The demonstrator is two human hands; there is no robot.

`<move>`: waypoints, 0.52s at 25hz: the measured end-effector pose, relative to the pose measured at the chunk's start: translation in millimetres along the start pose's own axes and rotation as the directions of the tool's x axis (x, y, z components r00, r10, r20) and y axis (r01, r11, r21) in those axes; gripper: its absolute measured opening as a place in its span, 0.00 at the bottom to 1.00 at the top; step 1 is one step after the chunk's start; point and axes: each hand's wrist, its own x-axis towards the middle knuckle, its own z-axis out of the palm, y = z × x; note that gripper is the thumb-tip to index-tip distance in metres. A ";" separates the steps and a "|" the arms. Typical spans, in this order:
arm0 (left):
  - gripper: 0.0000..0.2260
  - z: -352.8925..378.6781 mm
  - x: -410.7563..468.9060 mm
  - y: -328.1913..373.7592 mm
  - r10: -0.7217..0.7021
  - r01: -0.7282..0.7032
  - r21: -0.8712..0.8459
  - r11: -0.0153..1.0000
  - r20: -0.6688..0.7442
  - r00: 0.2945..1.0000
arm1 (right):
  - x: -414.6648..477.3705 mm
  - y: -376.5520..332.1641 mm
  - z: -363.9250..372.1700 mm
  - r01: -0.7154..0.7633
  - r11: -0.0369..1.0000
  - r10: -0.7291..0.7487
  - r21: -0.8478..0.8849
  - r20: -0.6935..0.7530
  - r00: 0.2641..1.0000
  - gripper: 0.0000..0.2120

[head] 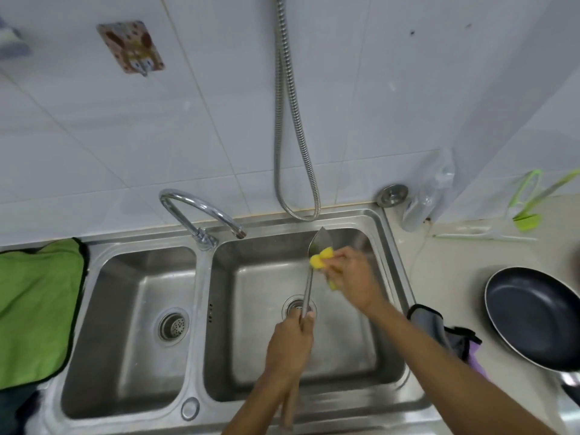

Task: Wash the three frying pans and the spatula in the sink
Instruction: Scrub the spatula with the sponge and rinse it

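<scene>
**A:** Spatula (308, 282) step, I'd say. The left hand (290, 343) is wrapped tight round the handle, and the blade points away from the person over the sink (201, 293).

**B:** And the right hand (351, 274)?

**A:** Just beyond the left, fingers pinching a yellow sponge (320, 258) flat against the blade. The hands are apart, one at each end of the tool.

**B:** How does the spatula look?

**A:** Steel blade and shaft, pale wooden grip sticking out below the left fist. It's too blurred to tell whether any grease is on it.

**B:** What's next?

**A:** My guess is a rinse. I see no water coming from the tap (201, 211), up and to the left of the hands, so one hand would have to let go and turn it on. The grip may be slippery, so it'll want a firm hold.

**B:** The pans?

**A:** One dark frying pan (533, 315) sits on the bench (455, 262), well off to the right of the right hand. I can't make out the others.
</scene>
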 end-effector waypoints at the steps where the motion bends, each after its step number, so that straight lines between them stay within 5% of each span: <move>1: 0.12 3.4 1.7 -1.9 0.063 -0.036 0.208 0.977 -0.121 0.991 | -11.2 -25.7 5.6 0.041 0.995 -0.042 0.094 0.017 0.999 0.09; 3: 0.12 11.6 4.5 -4.2 0.164 -0.064 0.402 0.913 -0.219 0.962 | -36.7 -68.0 10.2 0.245 0.969 -0.246 0.022 0.047 0.968 0.10; 5: 0.12 11.2 -2.4 -10.0 0.175 -0.064 0.527 0.848 -0.163 0.971 | -22.5 -64.4 2.0 0.395 0.889 -0.411 -0.230 -0.026 0.911 0.10; 7: 0.20 14.4 -6.1 -26.1 0.247 -0.115 0.579 0.807 -0.154 0.957 | 19.8 -38.0 -16.4 0.165 0.923 -0.225 -0.349 -0.140 0.964 0.08; 9: 0.23 13.0 -11.0 -34.8 0.315 -0.159 0.614 0.773 -0.153 0.937 | 48.0 -19.1 -28.2 -0.093 0.926 0.074 -0.367 -0.066 0.995 0.09; 13: 0.19 7.6 -2.4 -45.4 0.397 -0.190 0.654 0.732 -0.183 0.900 | 27.8 -25.9 -11.4 0.072 0.990 -0.048 -0.120 0.187 0.981 0.11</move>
